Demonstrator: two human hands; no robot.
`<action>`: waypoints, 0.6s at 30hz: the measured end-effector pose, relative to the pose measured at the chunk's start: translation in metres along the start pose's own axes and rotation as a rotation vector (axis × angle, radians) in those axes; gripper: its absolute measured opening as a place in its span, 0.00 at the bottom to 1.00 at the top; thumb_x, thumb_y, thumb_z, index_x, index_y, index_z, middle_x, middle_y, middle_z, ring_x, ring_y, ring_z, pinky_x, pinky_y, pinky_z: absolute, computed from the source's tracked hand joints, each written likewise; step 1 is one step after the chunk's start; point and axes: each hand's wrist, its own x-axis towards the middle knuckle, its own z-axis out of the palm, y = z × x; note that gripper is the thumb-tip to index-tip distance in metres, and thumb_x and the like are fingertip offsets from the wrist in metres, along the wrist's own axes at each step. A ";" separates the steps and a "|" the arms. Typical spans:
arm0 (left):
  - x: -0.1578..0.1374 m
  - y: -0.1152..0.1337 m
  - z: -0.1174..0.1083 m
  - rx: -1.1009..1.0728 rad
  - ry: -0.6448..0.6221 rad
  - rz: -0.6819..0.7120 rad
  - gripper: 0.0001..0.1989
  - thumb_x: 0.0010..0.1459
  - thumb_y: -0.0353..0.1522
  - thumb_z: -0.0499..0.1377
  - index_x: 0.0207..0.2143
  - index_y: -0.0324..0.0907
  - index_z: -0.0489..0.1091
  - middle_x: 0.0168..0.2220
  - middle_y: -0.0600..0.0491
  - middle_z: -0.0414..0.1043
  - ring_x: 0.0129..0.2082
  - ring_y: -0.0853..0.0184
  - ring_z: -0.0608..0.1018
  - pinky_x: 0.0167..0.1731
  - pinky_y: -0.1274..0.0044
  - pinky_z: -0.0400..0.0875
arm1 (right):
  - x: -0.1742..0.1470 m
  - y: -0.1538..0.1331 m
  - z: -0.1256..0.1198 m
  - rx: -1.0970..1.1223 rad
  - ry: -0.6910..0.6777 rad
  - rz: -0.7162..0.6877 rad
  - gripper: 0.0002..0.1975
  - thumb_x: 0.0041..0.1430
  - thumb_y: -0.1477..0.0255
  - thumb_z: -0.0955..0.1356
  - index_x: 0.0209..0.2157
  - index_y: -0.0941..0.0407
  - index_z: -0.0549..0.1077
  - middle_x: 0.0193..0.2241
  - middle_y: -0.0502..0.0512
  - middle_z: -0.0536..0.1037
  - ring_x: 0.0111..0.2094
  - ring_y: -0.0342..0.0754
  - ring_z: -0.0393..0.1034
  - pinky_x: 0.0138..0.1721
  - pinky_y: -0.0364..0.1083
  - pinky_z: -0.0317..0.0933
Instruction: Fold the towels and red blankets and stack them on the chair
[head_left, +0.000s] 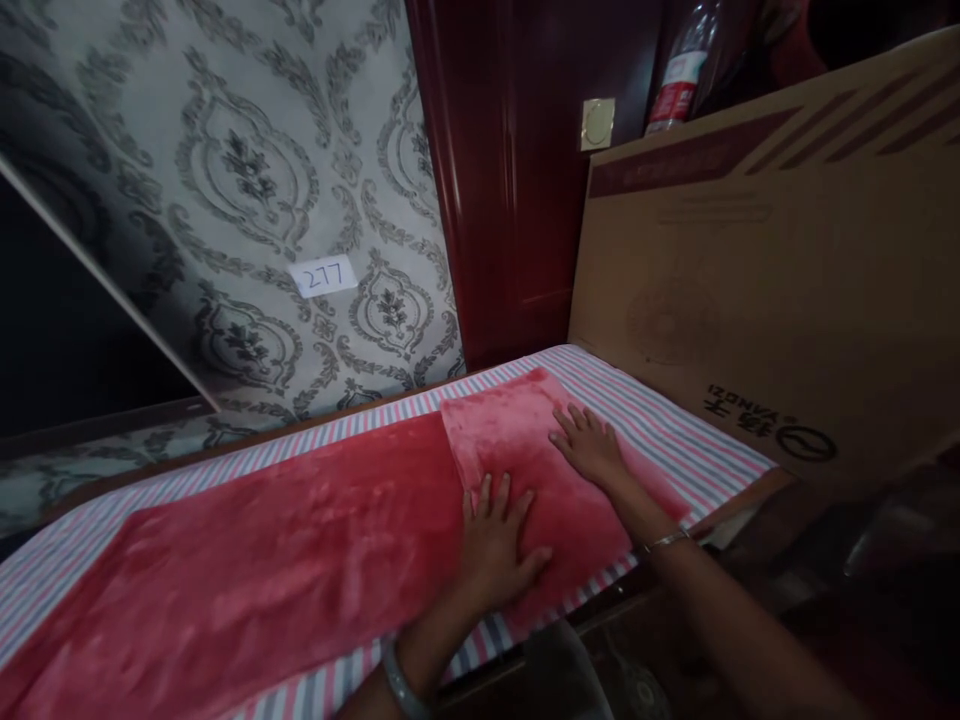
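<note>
A long red plush cloth [300,540] lies spread over a striped cover. Its right end is folded over into a lighter pinkish panel [499,425], whose edge runs across the cloth. My left hand [495,545] rests on the cloth near that fold edge, palm down with its fingers spread. Further right, my right hand [591,447] lies flat on the folded panel, fingers apart. Neither hand grips anything. Each wrist wears a bracelet.
Pink, grey and white stripes mark the cover [637,400] beneath. A large cardboard box [780,270] stands at the right, with a plastic bottle [679,85] behind its top edge. Patterned wallpaper [247,170] bears a paper label [324,276] reading 277. A dark red door panel [517,200] stands behind.
</note>
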 end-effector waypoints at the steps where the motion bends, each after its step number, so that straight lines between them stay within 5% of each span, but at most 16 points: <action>1: 0.004 -0.004 -0.006 -0.051 0.038 -0.005 0.32 0.62 0.48 0.57 0.66 0.48 0.63 0.71 0.44 0.53 0.72 0.46 0.53 0.67 0.47 0.45 | 0.000 -0.001 -0.001 -0.008 0.002 0.003 0.31 0.71 0.54 0.53 0.71 0.48 0.53 0.73 0.57 0.47 0.72 0.61 0.41 0.66 0.68 0.44; 4: 0.036 -0.028 -0.029 -0.234 0.284 -0.057 0.23 0.64 0.40 0.55 0.58 0.41 0.72 0.62 0.41 0.69 0.64 0.53 0.68 0.65 0.57 0.57 | -0.009 -0.013 -0.003 -0.011 0.039 -0.068 0.32 0.70 0.54 0.55 0.72 0.48 0.53 0.73 0.60 0.48 0.72 0.65 0.40 0.65 0.71 0.43; 7: 0.085 -0.065 -0.052 -0.489 0.507 -0.273 0.22 0.59 0.34 0.60 0.55 0.38 0.71 0.57 0.41 0.72 0.59 0.56 0.72 0.61 0.63 0.65 | -0.027 -0.033 0.004 0.014 0.091 -0.236 0.33 0.68 0.52 0.57 0.71 0.46 0.53 0.73 0.58 0.47 0.72 0.67 0.38 0.65 0.73 0.41; 11: 0.141 -0.104 -0.070 -0.788 0.521 -0.601 0.24 0.60 0.33 0.61 0.58 0.34 0.67 0.53 0.37 0.75 0.52 0.57 0.79 0.49 0.70 0.75 | -0.045 -0.050 0.019 0.041 0.111 -0.302 0.34 0.67 0.50 0.60 0.71 0.44 0.55 0.73 0.57 0.47 0.72 0.69 0.39 0.65 0.74 0.38; 18: 0.179 -0.119 -0.058 -0.631 0.473 -0.658 0.10 0.60 0.29 0.59 0.43 0.35 0.75 0.43 0.41 0.81 0.44 0.57 0.82 0.41 0.73 0.76 | -0.047 -0.050 0.020 0.080 0.128 -0.293 0.34 0.67 0.50 0.60 0.71 0.45 0.54 0.73 0.54 0.45 0.73 0.66 0.34 0.66 0.72 0.35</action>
